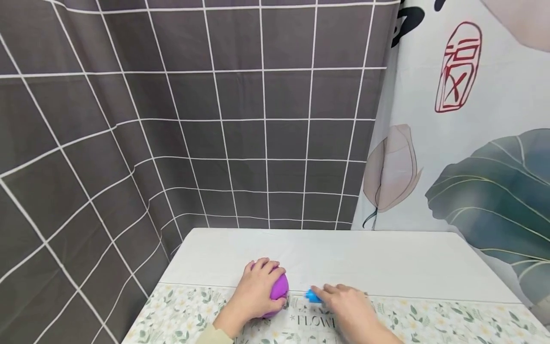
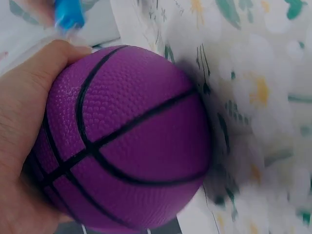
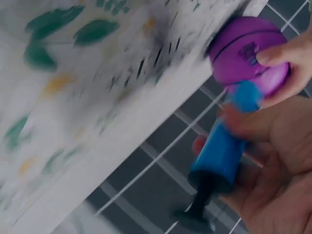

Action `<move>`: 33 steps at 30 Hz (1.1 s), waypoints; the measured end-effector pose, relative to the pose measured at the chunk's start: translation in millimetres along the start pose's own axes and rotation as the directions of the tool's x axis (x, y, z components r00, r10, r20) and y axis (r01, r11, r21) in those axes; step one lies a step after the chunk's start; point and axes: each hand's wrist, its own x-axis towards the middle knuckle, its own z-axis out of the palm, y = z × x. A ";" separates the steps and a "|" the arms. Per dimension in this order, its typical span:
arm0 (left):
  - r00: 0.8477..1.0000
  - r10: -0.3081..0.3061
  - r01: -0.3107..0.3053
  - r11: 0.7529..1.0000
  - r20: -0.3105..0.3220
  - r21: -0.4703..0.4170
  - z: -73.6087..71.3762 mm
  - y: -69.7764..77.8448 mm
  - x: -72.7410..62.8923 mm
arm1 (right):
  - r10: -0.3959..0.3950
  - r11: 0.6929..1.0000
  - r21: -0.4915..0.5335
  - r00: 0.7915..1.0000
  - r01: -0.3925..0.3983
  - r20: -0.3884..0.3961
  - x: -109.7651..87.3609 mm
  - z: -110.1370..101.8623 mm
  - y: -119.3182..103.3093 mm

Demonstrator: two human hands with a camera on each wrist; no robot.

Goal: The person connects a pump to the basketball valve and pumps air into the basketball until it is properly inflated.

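Observation:
A small purple toy basketball (image 1: 280,286) with black lines rests on the patterned table cover, and my left hand (image 1: 256,290) grips it from above and the left. In the left wrist view, the pebbled side of the ball (image 2: 141,136) fills the middle. My right hand (image 1: 350,308) holds a blue hand air pump (image 1: 313,296) to the right of the ball. The right wrist view shows the pump's blue barrel (image 3: 218,155) between thumb and fingers, its black handle (image 3: 195,214) at the end away from the ball. Whether a needle sits at its blurred tip, I cannot tell.
The white table (image 1: 343,258) has a floral cover (image 1: 429,317) with printed lettering over its near part. Behind it hangs a dark grey curtain (image 1: 240,138) with white grid lines. A light curtain (image 1: 429,157) with leaf prints hangs at the right.

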 end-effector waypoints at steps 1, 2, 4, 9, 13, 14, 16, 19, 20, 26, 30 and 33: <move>1.000 -0.009 0.009 1.000 0.005 -0.006 -0.4 -1.4 0.2 | 0.027 1.000 -0.002 1.000 -0.027 -0.011 -1.7 -0.9 3.6; 1.000 -0.013 0.013 1.000 0.005 -0.013 -1.0 -2.4 0.7 | 0.052 0.999 -0.003 0.998 -0.052 -0.026 -3.1 -1.1 7.4; 1.000 -0.019 0.019 1.000 0.003 -0.011 -2.4 -3.6 1.4 | 0.090 0.996 0.006 0.994 -0.090 -0.068 -4.8 -0.7 14.5; 1.000 -0.023 0.023 1.000 -0.008 0.017 -3.7 -2.0 3.4 | 0.162 0.985 0.066 0.987 -0.162 0.009 -6.5 6.1 27.1; 0.997 -0.067 0.068 0.997 -0.027 0.028 -3.6 -2.2 4.5 | 0.255 0.962 0.077 0.963 -0.261 0.086 -6.2 14.0 36.4; 0.997 -0.077 0.078 0.997 -0.033 0.028 -4.0 -2.0 4.7 | 0.270 0.957 0.081 0.958 -0.278 0.097 -6.1 15.9 38.5; 0.994 -0.097 0.098 0.995 -0.043 0.022 -4.5 -0.8 5.0 | 0.295 0.947 0.092 0.947 -0.308 0.125 -6.7 18.6 41.8; 0.990 -0.132 0.133 0.991 -0.046 0.008 -4.7 1.6 4.7 | 0.319 0.933 0.111 0.929 -0.343 0.189 -8.4 21.6 45.0; 0.989 -0.143 0.144 0.990 -0.045 0.004 -4.8 2.4 4.6 | 0.325 0.928 0.116 0.923 -0.353 0.208 -8.7 22.3 45.7; 0.986 -0.161 0.161 0.987 -0.033 0.001 -7.0 4.5 4.6 | 0.346 0.904 0.152 0.893 -0.399 0.288 -7.8 26.6 47.5; 0.988 -0.154 0.154 0.988 -0.027 0.022 -9.3 4.0 3.6 | 0.354 0.892 0.162 0.876 -0.421 0.329 -6.7 31.7 47.0; 0.988 -0.153 0.154 0.988 -0.021 0.029 -9.5 4.0 2.8 | 0.363 0.886 0.155 0.863 -0.436 0.351 -7.1 34.4 46.1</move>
